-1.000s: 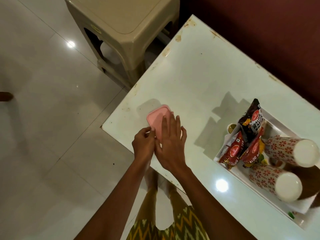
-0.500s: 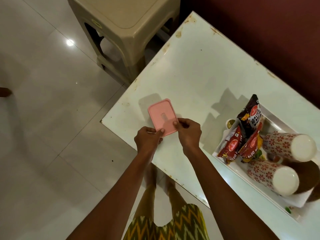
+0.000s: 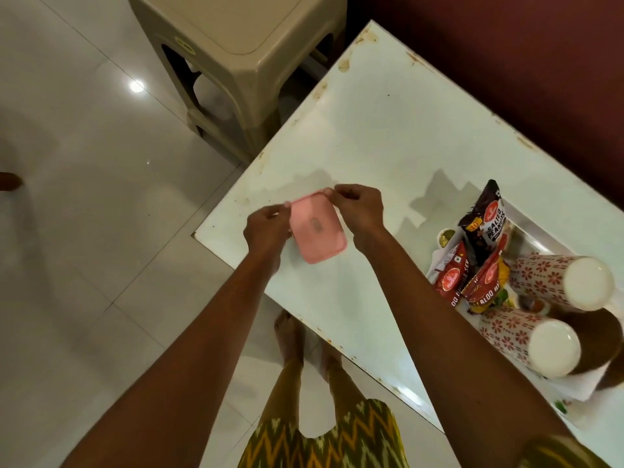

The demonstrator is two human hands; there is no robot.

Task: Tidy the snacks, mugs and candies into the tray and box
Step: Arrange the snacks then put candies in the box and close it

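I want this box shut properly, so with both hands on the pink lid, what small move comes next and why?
Probably press down along the pink lid: the left hand and right hand pinch its far corners, and it sits on the table, apart from the tray.

Matt pink plastic box (image 3: 317, 231) on glossy white table (image 3: 388, 140).

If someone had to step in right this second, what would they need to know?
Left hand and right hand: both pinch the far end of the pink box, lid on, near the corner of the white table.
Tray at the right: holds the snack packets and two floral mugs.
Done: snacks and mugs are in the tray.
Left: whether candies are inside the box cannot be seen. A few small bits lie by the tray's near end; check those.
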